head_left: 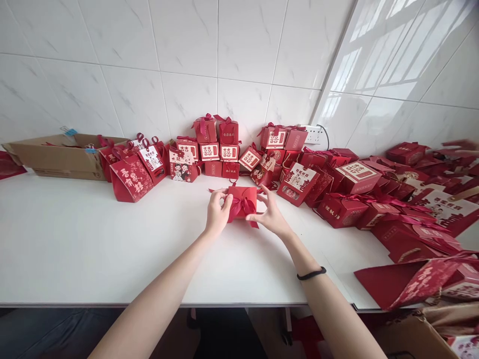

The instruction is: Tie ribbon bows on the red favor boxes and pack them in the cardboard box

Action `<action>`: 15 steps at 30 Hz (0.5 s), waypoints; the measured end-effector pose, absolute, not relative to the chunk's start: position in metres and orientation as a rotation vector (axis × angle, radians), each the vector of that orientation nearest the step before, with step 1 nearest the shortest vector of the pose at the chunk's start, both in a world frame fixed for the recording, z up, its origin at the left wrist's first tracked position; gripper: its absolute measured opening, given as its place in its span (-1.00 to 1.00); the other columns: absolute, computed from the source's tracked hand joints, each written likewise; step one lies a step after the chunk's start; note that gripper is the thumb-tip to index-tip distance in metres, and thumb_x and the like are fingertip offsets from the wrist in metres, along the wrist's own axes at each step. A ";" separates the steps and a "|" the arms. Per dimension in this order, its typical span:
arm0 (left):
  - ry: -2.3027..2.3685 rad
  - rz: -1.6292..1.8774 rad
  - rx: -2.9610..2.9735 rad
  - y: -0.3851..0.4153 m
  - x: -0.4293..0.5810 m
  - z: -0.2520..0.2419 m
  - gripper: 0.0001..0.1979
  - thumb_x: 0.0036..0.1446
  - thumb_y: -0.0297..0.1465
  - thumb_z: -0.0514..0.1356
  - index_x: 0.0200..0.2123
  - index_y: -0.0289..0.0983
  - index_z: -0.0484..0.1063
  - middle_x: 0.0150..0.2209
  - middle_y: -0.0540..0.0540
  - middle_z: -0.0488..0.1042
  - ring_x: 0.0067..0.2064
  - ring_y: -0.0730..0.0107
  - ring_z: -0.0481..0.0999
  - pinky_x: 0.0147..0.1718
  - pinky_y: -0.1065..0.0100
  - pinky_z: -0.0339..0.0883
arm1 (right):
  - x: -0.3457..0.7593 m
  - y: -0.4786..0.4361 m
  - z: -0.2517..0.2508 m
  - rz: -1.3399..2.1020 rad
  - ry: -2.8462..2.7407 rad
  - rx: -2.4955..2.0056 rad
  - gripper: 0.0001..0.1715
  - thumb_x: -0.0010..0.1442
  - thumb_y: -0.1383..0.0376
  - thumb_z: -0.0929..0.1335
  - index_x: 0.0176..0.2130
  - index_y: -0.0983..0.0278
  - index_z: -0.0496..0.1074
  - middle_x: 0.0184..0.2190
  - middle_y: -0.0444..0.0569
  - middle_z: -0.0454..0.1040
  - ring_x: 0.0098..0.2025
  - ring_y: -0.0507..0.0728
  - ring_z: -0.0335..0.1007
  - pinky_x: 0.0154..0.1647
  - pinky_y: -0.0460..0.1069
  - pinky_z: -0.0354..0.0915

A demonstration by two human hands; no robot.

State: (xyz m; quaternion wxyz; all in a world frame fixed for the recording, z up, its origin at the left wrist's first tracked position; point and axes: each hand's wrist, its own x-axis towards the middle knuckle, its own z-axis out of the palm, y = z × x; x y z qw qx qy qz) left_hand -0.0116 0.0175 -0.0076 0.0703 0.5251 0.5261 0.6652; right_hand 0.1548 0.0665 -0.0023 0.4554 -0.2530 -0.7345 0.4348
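Note:
A small red gift box (242,193) with a dark pink ribbon bow (242,205) on its front is held between my two hands above the white table (130,249). My left hand (219,210) grips its left side, thumb against the ribbon. On the right side, my right hand (271,213) has its thumb and fingers curved around the box edge. Loose ribbon ends hang below and stick out at the left. The back and underside of the box are hidden.
Stacked red gift boxes (212,167) stand along the tiled wall. A cardboard box (71,167) sits at the back left beside tent-shaped red boxes (131,180). Many more red boxes (342,209) crowd the right side. A power socket (314,134) is on the wall; another carton (407,329) is at lower right.

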 end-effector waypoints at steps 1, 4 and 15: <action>1.574 1.998 1.576 0.017 -0.011 -0.007 -0.81 0.13 -0.33 0.10 -0.50 -0.23 0.19 -0.14 -0.13 0.43 -0.03 0.31 0.42 -0.03 0.28 0.26 | 0.155 0.067 -0.005 1.029 -1.879 -0.612 0.33 -0.32 0.00 0.56 0.25 0.19 -0.11 0.28 0.22 -0.17 0.28 0.36 -0.05 0.22 0.29 0.07; 1.550 1.992 1.553 0.017 -0.009 -0.007 -0.81 0.12 -0.32 0.10 -0.50 -0.23 0.20 -0.15 -0.14 0.43 -0.04 0.32 0.42 -0.06 0.30 0.28 | 0.155 0.069 -0.011 0.993 -2.009 -0.572 0.44 -0.27 0.01 0.55 0.31 0.18 -0.28 0.31 0.21 -0.23 0.34 0.38 -0.22 0.27 0.31 -0.07; 1.476 1.924 1.339 0.016 -0.009 -0.003 -0.78 0.12 -0.19 0.08 -0.38 -0.23 0.25 -0.18 -0.12 0.40 -0.06 0.29 0.40 -0.07 0.29 0.30 | 0.156 0.072 -0.013 1.013 -2.009 -0.596 0.26 -0.12 0.23 0.49 0.32 0.08 -0.27 0.29 0.13 -0.06 0.29 0.34 -0.03 0.20 0.29 0.09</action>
